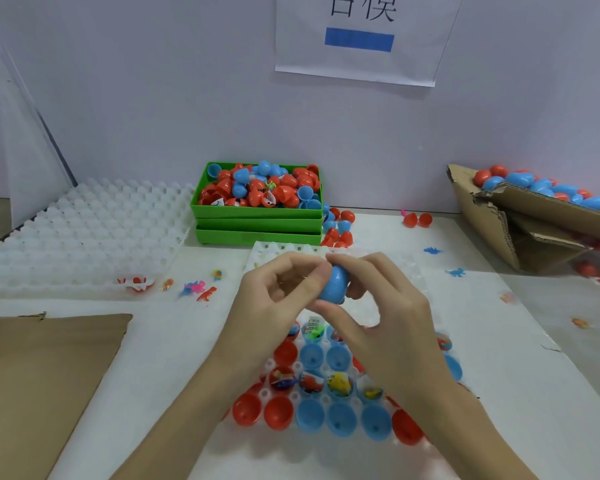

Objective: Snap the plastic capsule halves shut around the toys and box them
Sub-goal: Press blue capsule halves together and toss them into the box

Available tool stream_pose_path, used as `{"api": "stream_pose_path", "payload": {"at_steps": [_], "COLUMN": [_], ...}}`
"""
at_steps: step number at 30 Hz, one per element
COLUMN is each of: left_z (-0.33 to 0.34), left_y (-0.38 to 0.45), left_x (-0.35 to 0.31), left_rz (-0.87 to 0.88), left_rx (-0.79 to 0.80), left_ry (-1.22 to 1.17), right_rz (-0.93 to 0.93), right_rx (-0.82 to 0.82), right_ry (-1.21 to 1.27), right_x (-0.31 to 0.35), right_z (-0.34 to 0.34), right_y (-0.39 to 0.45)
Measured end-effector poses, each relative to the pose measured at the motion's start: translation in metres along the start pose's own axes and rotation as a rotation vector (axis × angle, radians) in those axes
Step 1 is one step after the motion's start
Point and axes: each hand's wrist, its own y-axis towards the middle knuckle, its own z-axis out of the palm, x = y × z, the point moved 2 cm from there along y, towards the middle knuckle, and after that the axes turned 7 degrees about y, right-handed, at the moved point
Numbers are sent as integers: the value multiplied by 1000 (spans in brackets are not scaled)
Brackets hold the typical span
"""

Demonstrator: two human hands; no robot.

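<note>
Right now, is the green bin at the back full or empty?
Full: the green bin is heaped to its rim with red and blue capsule halves.

A white paper sign point(361, 39) hangs on the pale wall point(153, 98) at the back, printed with dark characters above a solid blue bar point(359, 42) — its lower right corner lifts a little off the wall. A flat sheet of brown cardboard point(39, 375) lies on the near left of the desk point(174, 341), which is covered in white. At the far left a clear, slanted panel point(25, 133) leans against the wall.
</note>
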Motion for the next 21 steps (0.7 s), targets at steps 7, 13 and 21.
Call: {"api": "stream_pose_path", "payload": {"at_steps": [7,13,21], "left_z": [-2,1,-10], "left_y": [3,0,2], "left_x": [7,-1,-1], "left_rz": [-99,-30,28], "left_rx": [-40,-121,-248], "left_ry": [-81,-8,153], "right_rz": [-122,-120,508], "right_rx": [24,12,41], "right_ry": [-131,-95,358], "right_x": [-2,-3,-27], "right_z": [4,1,-14], "right_y": [-2,0,19]}}
